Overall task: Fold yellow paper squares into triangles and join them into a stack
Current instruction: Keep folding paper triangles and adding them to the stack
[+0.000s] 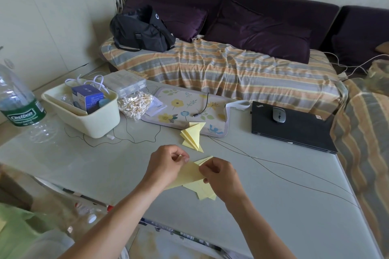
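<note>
Joined stack of folded triangles (pixel 193 136): set aside, partly built. Yellow sheet (pixel 190 172): mid-fold, pinched by left hand (pixel 168 163) and right hand (pixel 219 174). Loose squares (pixel 203 192): unfolded.

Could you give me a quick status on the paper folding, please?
Left hand and right hand both pinching the yellow sheet. Joined triangle stack lies beyond, untouched. Thin black cable runs alongside.
</note>
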Tool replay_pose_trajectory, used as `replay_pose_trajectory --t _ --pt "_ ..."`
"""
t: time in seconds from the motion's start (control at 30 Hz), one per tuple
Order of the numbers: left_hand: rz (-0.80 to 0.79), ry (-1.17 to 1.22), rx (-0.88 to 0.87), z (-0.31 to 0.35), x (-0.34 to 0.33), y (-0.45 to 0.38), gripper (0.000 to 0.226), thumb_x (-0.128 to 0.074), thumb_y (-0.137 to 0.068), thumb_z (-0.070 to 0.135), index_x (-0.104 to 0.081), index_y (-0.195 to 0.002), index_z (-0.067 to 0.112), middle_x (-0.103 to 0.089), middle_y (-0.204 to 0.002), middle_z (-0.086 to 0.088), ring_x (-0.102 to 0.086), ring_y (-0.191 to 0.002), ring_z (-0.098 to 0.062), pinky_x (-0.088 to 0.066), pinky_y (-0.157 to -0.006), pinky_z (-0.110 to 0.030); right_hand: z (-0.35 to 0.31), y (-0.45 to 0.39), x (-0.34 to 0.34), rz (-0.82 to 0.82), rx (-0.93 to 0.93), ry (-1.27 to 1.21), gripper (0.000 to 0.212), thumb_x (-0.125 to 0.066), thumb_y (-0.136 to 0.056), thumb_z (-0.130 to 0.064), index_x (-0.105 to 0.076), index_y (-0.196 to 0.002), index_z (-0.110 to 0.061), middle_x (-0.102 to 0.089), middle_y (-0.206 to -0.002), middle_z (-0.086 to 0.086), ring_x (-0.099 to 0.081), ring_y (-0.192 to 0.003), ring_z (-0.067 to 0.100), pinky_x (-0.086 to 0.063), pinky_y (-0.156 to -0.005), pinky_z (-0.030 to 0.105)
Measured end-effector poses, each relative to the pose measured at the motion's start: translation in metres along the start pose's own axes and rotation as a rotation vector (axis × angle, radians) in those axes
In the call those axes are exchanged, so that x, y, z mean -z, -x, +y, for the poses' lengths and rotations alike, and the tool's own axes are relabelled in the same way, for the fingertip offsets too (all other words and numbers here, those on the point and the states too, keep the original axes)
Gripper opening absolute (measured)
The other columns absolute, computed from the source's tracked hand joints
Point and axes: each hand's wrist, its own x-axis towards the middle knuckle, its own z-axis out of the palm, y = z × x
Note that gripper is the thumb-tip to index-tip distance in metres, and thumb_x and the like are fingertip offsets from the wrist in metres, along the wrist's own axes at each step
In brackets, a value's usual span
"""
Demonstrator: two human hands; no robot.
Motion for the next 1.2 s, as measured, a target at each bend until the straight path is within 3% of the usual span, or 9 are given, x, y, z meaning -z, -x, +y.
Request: replay_pose_trajectory --t 0.1,0.27,0.4,0.53,0.7,0.83,0.97,1.03,1.2 --pt "-0.030 -0.005 -0.006 0.000 -0.001 0.001 0.009 -0.077 -0.088 0.024 -0.079 -0.079 0.026 -0.077 -0.079 0.010 -0.068 -0.080 0.002 -0.042 -0.059 -0.008 0.001 0.002 -0.003 -0.016 0.037 0.016 0.011 -0.068 -0.089 -0.027 -0.071 -0.081 -0.019 -0.065 -0.072 -0.008 -0.054 -0.062 0.005 -0.037 -0.049 0.009" --pt "-0.109 0.002 -0.013 0.000 -0.004 0.002 0.010 -0.079 -0.084 0.022 -0.082 -0.078 0.029 -0.078 -0.079 0.013 -0.072 -0.081 -0.002 -0.055 -0.076 -0.022 -0.001 0.004 -0.004 -0.028 0.124 0.018 0.017 -0.069 -0.090 -0.024 -0.067 -0.073 -0.025 -0.061 -0.067 -0.012 -0.051 -0.060 -0.003 -0.037 -0.053 0.009" --pt "-0.075 -0.025 -0.018 -0.001 -0.006 0.002 0.012 -0.072 -0.092 0.025 -0.083 -0.087 0.028 -0.077 -0.087 0.015 -0.067 -0.086 -0.001 -0.047 -0.070 -0.016 -0.003 0.006 -0.002 0.002 0.164 0.036 0.014 -0.066 -0.090 -0.019 -0.068 -0.077 -0.019 -0.064 -0.072 -0.008 -0.051 -0.063 -0.003 -0.038 -0.056 0.010" --pt "-0.034 -0.060 -0.017 -0.001 -0.004 0.001 0.008 -0.074 -0.090 0.025 -0.080 -0.085 0.024 -0.075 -0.083 0.014 -0.066 -0.081 -0.002 -0.041 -0.061 -0.011 -0.002 0.006 -0.003 0.012 0.169 0.056 0.016 -0.067 -0.090 -0.021 -0.066 -0.074 -0.023 -0.064 -0.073 -0.010 -0.053 -0.064 -0.005 -0.039 -0.056 0.009" --pt "-0.045 -0.144 -0.040 0.003 -0.008 0.003 0.012 -0.070 -0.093 0.022 -0.079 -0.087 0.023 -0.075 -0.090 0.009 -0.067 -0.088 -0.011 -0.045 -0.072 -0.022 -0.003 0.006 -0.006 -0.020 0.165 0.026 0.016 -0.069 -0.089 -0.027 -0.067 -0.074 -0.029 -0.065 -0.073 -0.011 -0.053 -0.064 -0.005 -0.039 -0.056 0.010" --pt "-0.037 -0.129 -0.020 0.004 -0.010 0.005 0.013 -0.067 -0.093 0.019 -0.078 -0.087 0.022 -0.073 -0.088 0.010 -0.065 -0.086 -0.011 -0.043 -0.067 -0.022 -0.004 0.006 -0.007 -0.007 0.180 0.041 0.015 -0.067 -0.090 -0.025 -0.068 -0.075 -0.027 -0.066 -0.075 -0.010 -0.054 -0.066 -0.003 -0.040 -0.056 0.011" --pt "0.016 -0.126 -0.021 0.002 -0.007 0.003 0.022 -0.060 -0.095 0.010 -0.075 -0.084 0.022 -0.064 -0.075 0.021 -0.057 -0.072 0.004 -0.036 -0.053 -0.005 -0.003 0.004 -0.006 0.021 0.147 0.043 0.012 -0.066 -0.088 -0.023 -0.068 -0.076 -0.023 -0.065 -0.074 -0.010 -0.053 -0.064 -0.002 -0.040 -0.057 0.010" --pt "0.026 -0.116 -0.031 0.002 -0.005 0.002 0.023 -0.060 -0.096 0.010 -0.073 -0.082 0.023 -0.065 -0.074 0.021 -0.057 -0.069 0.006 -0.036 -0.052 -0.003 -0.002 0.003 -0.005 0.034 0.142 0.038 0.012 -0.067 -0.089 -0.021 -0.068 -0.077 -0.019 -0.064 -0.073 -0.009 -0.052 -0.063 -0.002 -0.040 -0.058 0.009" --pt "-0.041 -0.153 -0.121 0.003 -0.007 0.003 0.005 -0.072 -0.091 0.022 -0.074 -0.088 0.027 -0.071 -0.086 0.014 -0.064 -0.080 0.001 -0.039 -0.058 -0.007 -0.001 0.002 -0.003 0.049 0.165 0.063 0.015 -0.067 -0.089 -0.018 -0.066 -0.074 -0.019 -0.062 -0.069 -0.010 -0.053 -0.064 -0.006 -0.040 -0.058 0.009"
